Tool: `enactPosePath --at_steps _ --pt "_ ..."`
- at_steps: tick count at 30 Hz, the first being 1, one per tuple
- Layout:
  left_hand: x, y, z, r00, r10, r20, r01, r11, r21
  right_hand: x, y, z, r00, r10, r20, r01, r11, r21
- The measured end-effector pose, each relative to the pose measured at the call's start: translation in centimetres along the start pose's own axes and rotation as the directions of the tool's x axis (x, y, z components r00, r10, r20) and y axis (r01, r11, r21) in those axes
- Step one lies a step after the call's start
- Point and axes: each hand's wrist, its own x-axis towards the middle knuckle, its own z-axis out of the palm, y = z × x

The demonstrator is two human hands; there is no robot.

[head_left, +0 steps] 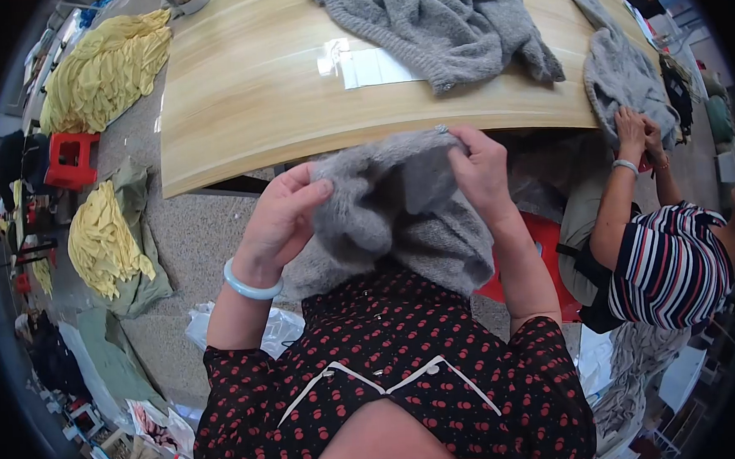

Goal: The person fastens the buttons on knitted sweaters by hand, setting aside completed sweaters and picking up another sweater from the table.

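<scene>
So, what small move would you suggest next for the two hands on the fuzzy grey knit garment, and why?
I'd probably ease the left hand slightly outward: the fuzzy grey knit garment bunches beside it, while the right hand pinches the opening's other side.

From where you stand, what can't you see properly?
All in the head view:
- Inside the held grey knit: folds and shadow hide it.
- Some fingers of the left hand and right hand: behind the knit.
- Far part of the grey garment on the table: cut off by the top edge.
- Any writing on the pale sheet: too small.
</scene>
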Motion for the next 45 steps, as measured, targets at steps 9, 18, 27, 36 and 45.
enactPosePath --at_steps 9,18,27,36,45 --pt "1.5 0.8 1.6 0.991 0.129 -0.030 -0.127 0.989 0.082 -0.5 -7.4 1.6 0.922 -0.307 0.237 0.245 0.934 0.258" --pt "1.2 -0.4 1.0 0.979 0.206 -0.002 -0.203 0.966 0.160 -0.6 -6.4 3.9 0.933 -0.335 0.132 0.301 0.927 0.223" --pt "1.0 -1.6 -0.4 0.559 0.691 0.458 -0.518 -0.141 0.844 -0.9 -5.3 5.7 0.914 -0.381 0.139 0.363 0.921 0.137" --pt "0.7 -3.3 -1.6 0.646 0.665 0.376 -0.473 -0.038 0.880 -0.6 -5.2 6.7 0.929 -0.292 0.228 0.279 0.956 0.087" --pt "2.0 -3.0 -1.6 0.574 0.692 0.438 -0.545 -0.077 0.835 1.8 -4.8 4.6 0.783 -0.469 0.409 0.479 0.874 0.085"
